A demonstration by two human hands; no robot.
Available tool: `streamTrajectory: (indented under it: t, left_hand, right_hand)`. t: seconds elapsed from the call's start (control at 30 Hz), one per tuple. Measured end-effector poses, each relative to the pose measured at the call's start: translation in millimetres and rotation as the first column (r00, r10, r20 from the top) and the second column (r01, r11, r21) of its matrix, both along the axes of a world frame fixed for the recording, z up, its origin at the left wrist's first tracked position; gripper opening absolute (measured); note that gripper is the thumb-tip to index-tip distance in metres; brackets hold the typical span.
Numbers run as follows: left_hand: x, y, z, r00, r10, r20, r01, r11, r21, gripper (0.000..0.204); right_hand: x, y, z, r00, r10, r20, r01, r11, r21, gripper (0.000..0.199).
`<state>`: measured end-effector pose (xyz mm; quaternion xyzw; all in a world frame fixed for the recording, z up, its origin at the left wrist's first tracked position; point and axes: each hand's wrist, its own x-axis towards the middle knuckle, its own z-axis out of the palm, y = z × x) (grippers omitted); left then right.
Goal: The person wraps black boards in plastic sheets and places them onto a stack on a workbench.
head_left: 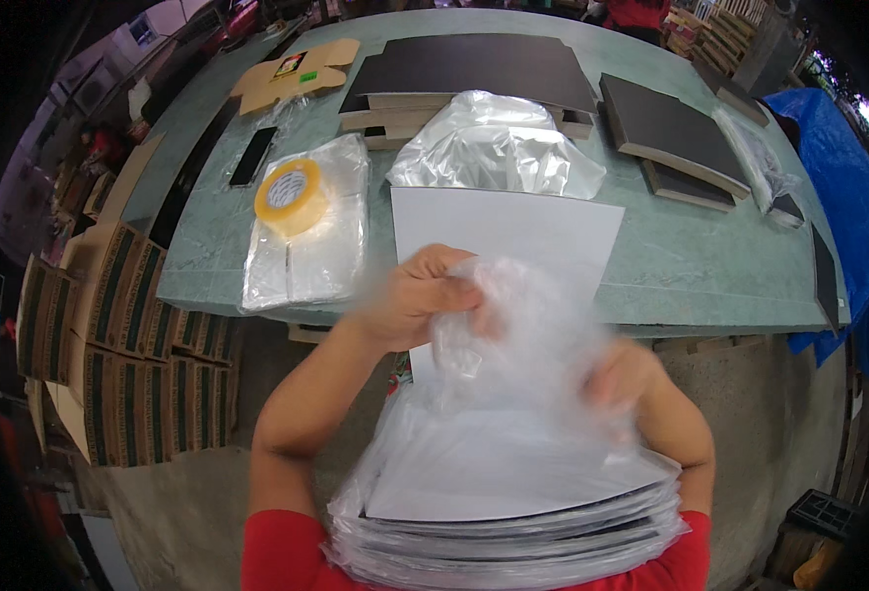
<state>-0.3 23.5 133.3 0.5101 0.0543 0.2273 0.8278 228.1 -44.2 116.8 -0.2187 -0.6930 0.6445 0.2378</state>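
Observation:
My left hand (425, 300) pinches a crumpled clear plastic bag (523, 295) between thumb and fingers, over the table's front edge. On the bag's other side, my right hand (620, 379) is smeared by motion, so its fingers cannot be made out. Behind the bag a flat white board (513, 222) reaches over the table edge, its lower part hidden. Close to my body lies a stack of white boards in clear plastic (513, 483), between my forearms. Another heap of shiny clear plastic (499, 148) rests just beyond the white board.
On the green table (691, 295) lie yellowish tape (269, 192) on flat plastic bags (262, 261), a phone (253, 158), an unfolded cardboard box (257, 91), and thick black-topped boards (474, 64) (671, 133). Cartons (124, 394) stand left; a blue tarp (838, 177) hangs right.

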Motion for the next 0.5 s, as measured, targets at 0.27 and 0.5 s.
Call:
streamTrajectory:
  t: [0.27,0.5]
  left_hand:
    - [-38,-22,-43,0.493,0.543,-0.680,0.633,0.312,0.708,0.018]
    - [2,-70,32,0.867,0.069,-0.493,0.497,-0.096,0.862,0.016]
  right_hand:
    - [13,3,33,0.573,-0.167,0.802,-0.185,0.927,0.325,0.023]
    - [53,9,-16,0.441,-0.487,0.753,-0.244,0.743,0.623,0.017]
